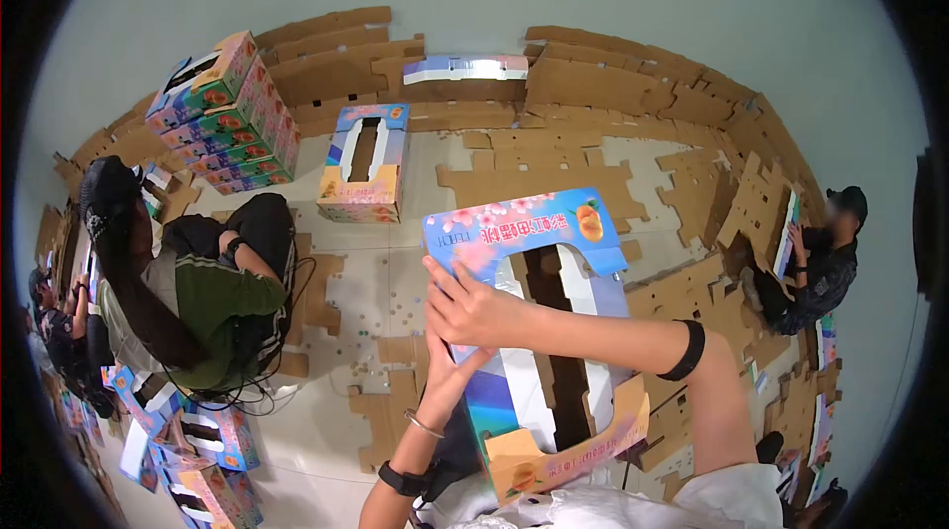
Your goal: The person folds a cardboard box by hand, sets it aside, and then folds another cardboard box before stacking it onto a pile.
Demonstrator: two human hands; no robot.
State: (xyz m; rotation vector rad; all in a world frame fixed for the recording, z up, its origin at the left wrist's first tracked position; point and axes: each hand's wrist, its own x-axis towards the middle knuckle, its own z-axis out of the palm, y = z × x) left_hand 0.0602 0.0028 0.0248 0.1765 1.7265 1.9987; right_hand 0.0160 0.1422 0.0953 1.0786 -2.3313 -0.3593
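A printed cardboard peach box (605, 302) is tilted in front of me, blue with blossoms at one end and orange at the other. Its top has a long opening between white-edged flaps, with dark brown inside. My right hand (471, 309) reaches across the box and grips its left edge, fingers bent over the side. Just below, my left hand (447, 376) holds the same left side; its fingers are partly hidden behind my right hand and the box. A black band circles my right arm, and my left wrist wears a bracelet and a black watch.
A similar box (395, 173) stands on the tiled floor ahead, near a stack of boxes (237, 124). Flattened brown cardboard (539, 173) covers much of the floor. A seated person (213, 302) is close on my left; another person (825, 267) sits at right. More boxes (203, 435) lie lower left.
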